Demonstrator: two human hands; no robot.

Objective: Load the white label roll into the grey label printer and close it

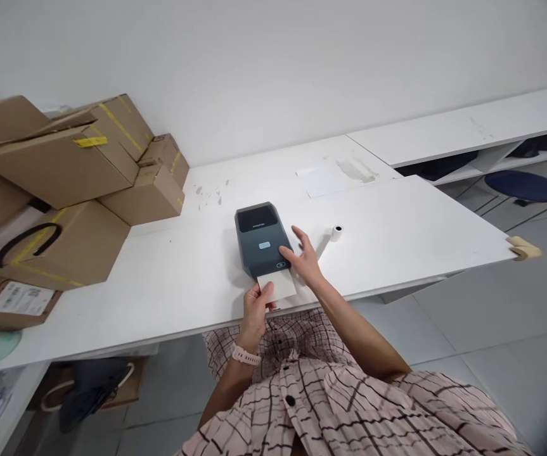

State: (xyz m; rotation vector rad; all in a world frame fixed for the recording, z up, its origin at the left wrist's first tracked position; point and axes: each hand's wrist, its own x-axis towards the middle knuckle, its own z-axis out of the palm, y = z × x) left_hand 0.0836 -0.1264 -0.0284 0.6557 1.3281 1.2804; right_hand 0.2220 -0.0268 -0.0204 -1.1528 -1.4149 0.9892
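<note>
A dark grey-blue label printer (258, 246) sits near the front edge of the white table, with a light rectangle and a small oval button on its top. From its front slot a white label (283, 286) sticks out. My left hand (257, 306) pinches the label's left side between thumb and fingers. With fingers spread, my right hand (305, 261) rests at the printer's right front corner, one fingertip touching the top near the button. To the right of that hand, a small white paper roll (336, 233) stands on the table with a strip unrolled toward the hand.
Cardboard boxes (78, 164) are piled at the left of the table (182, 297). A sheet of white paper (321, 180) lies toward the back. Tan padding (524, 247) covers the table's right corner. A blue stool (525, 185) stands at the far right by low shelves.
</note>
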